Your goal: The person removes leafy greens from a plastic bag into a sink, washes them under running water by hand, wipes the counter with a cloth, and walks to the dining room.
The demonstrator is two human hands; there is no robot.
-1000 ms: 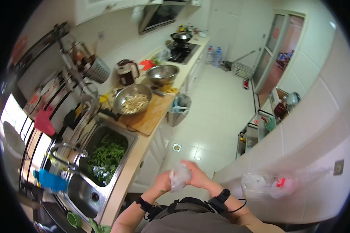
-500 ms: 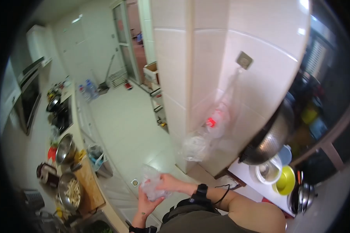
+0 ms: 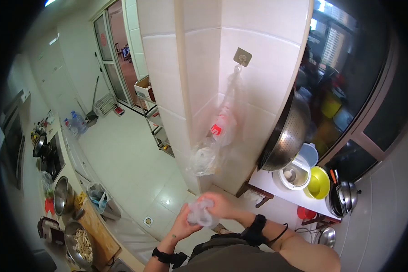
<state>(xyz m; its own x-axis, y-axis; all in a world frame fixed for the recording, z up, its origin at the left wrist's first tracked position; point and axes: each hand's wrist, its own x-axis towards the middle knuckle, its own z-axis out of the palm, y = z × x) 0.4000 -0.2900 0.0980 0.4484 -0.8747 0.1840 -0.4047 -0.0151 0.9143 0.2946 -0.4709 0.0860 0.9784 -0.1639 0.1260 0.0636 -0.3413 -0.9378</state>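
A crumpled clear plastic bag (image 3: 201, 215) is bunched up between my two hands, in front of my body. My left hand (image 3: 184, 225) grips it from the left and below, with fingers closed round it. From the upper right, my right hand (image 3: 218, 206) presses on the same bag, its fingers curled and slightly smeared by motion. Beyond the hands, a bundle of plastic bags (image 3: 220, 129) with a red print hangs from a wall hook (image 3: 243, 57).
On the left counter stand a metal bowl of pale cut strips (image 3: 83, 245), another metal bowl (image 3: 63, 196) and a cutting board (image 3: 103, 231). At right, a white table (image 3: 276, 185) bears a yellow basin (image 3: 318, 182), a white bucket (image 3: 293, 176) and a large perforated metal colander (image 3: 288, 136).
My view has turned to the right, so the room slides left. The bag is bunched more tightly, and my right hand now lies over its top.
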